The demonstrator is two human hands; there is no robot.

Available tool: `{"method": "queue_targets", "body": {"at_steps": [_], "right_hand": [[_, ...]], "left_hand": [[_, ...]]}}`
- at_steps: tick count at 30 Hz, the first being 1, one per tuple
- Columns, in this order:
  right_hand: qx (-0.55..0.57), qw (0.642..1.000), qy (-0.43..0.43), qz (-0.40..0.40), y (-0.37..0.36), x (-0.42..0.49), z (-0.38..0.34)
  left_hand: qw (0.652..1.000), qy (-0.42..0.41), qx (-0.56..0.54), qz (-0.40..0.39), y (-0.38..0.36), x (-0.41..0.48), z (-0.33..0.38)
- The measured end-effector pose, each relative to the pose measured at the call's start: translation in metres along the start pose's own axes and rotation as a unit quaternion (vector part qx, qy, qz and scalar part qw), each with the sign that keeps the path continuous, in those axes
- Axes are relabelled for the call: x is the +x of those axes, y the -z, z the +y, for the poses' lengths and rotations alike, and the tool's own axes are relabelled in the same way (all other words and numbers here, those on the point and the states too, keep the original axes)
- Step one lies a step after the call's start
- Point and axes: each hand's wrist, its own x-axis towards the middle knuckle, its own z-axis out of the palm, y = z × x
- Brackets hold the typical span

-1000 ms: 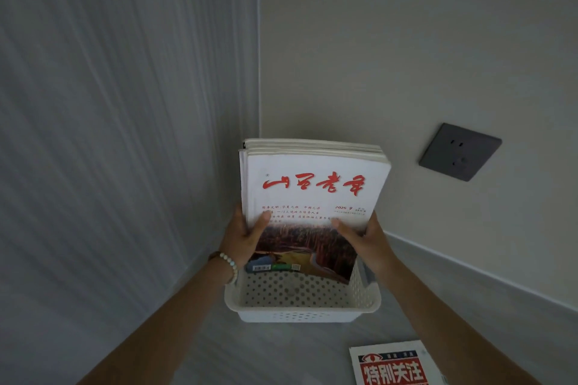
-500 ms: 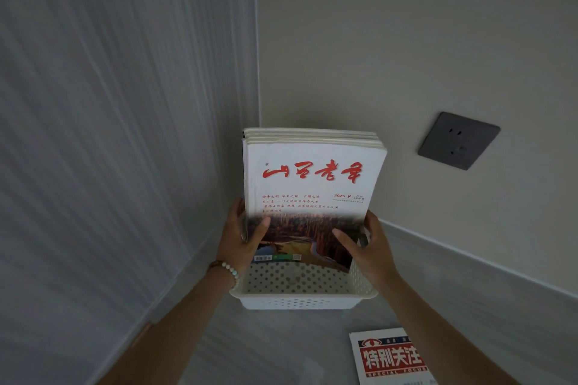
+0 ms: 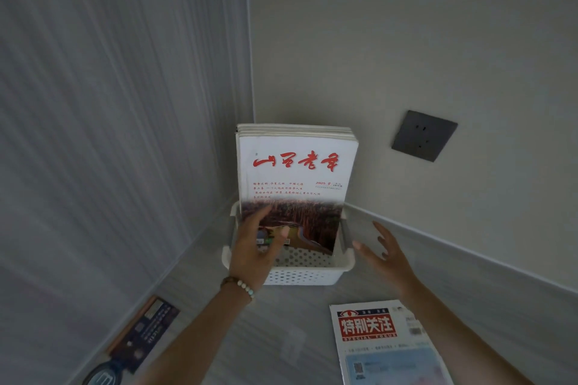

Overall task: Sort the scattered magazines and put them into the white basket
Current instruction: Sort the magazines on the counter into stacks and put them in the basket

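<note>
A stack of magazines (image 3: 297, 172) stands upright in the white perforated basket (image 3: 300, 275) in the corner, its white front cover bearing red calligraphy and leaning back toward the wall. My left hand (image 3: 256, 247), with a bead bracelet at the wrist, hovers with spread fingers in front of the lower left of the cover; whether it touches is unclear. Free of the stack, my right hand (image 3: 381, 253) is spread open to the right of the basket. Another magazine (image 3: 384, 344) with a red title block lies flat on the surface at the lower right.
The basket sits where a grey ribbed wall on the left meets a beige wall behind. A dark wall socket (image 3: 423, 135) is on the beige wall to the right. A dark blue printed item (image 3: 147, 331) lies along the left wall, with a round dark object (image 3: 100, 377) below it.
Both hands have let go of the magazine stack and drawn back with fingers spread. The stack now stands lower in the basket. The view has shifted down, revealing the blue item at left.
</note>
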Motion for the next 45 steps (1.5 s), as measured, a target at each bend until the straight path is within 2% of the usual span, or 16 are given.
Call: {"method": "queue_targets", "body": {"at_steps": [4, 8, 12, 21, 26, 29, 32, 36, 40, 42, 45], "right_hand": [[0.025, 0.999, -0.023, 0.008, 0.046, -0.037, 0.010], [0.027, 0.999, -0.029, 0.022, 0.106, -0.081, 0.034], [-0.026, 0.998, -0.050, 0.017, 0.189, -0.139, 0.083], [-0.068, 0.984, -0.127, 0.101, 0.370, -0.276, 0.190], [-0.076, 0.969, -0.173, 0.160, 0.437, -0.342, 0.240], [-0.073, 0.951, -0.225, 0.197, 0.464, -0.376, 0.272], [-0.082, 0.938, -0.229, 0.245, 0.482, -0.404, 0.295], [-0.113, 0.896, -0.287, 0.319, 0.505, -0.439, 0.329], [-0.194, 0.860, -0.365, 0.298, 0.515, -0.466, 0.363], [-0.227, 0.857, -0.373, 0.274, 0.513, -0.472, 0.373], [-0.245, 0.865, -0.355, 0.255, 0.503, -0.473, 0.375]], "left_hand": [[0.997, 0.000, 0.029, -0.072, -0.040, -0.028, 0.028], [0.990, 0.037, 0.025, -0.135, -0.092, -0.062, 0.061], [0.980, 0.063, 0.048, -0.184, -0.153, -0.106, 0.092], [0.946, 0.070, 0.066, -0.309, -0.322, -0.237, 0.157], [0.909, 0.082, 0.059, -0.405, -0.405, -0.299, 0.189], [0.881, 0.072, 0.058, -0.463, -0.443, -0.335, 0.201], [0.860, 0.049, 0.095, -0.499, -0.476, -0.368, 0.209], [0.826, -0.003, 0.140, -0.545, -0.510, -0.405, 0.220], [0.815, -0.006, 0.172, -0.554, -0.535, -0.428, 0.226], [0.820, -0.015, 0.210, -0.532, -0.546, -0.431, 0.226], [0.830, 0.026, 0.217, -0.513, -0.558, -0.427, 0.225]]}}
